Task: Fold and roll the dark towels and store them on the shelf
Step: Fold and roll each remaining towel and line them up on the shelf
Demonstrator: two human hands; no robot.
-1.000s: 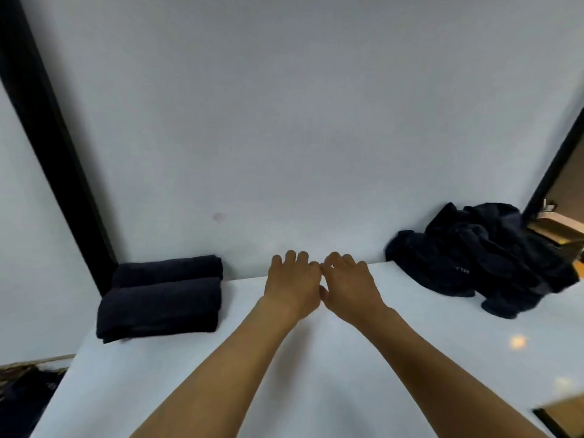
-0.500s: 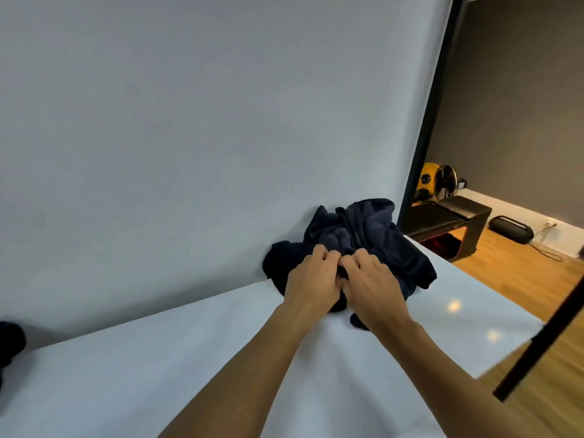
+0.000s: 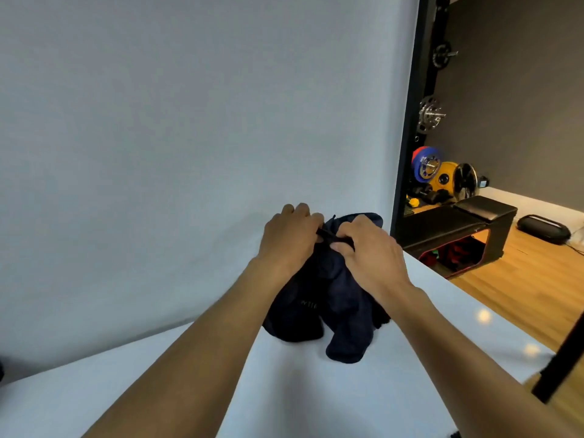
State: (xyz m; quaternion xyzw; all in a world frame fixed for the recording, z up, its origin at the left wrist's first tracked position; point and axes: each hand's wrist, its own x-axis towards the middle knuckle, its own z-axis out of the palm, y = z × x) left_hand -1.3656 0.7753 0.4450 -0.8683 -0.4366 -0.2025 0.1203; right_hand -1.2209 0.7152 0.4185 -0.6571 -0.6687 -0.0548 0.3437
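White table (image 3: 284,390) against pale wall | dark towels (image 3: 319,311) heaped near far edge | left hand (image 3: 289,240) and right hand (image 3: 369,251) pinch one hem, apparently | risk: lifting drags tangled neighbours off the table

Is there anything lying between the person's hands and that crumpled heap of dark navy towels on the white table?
Nothing visible does: the left hand and the right hand both pinch a fold at the top of the crumpled heap of dark navy towels on the white table.
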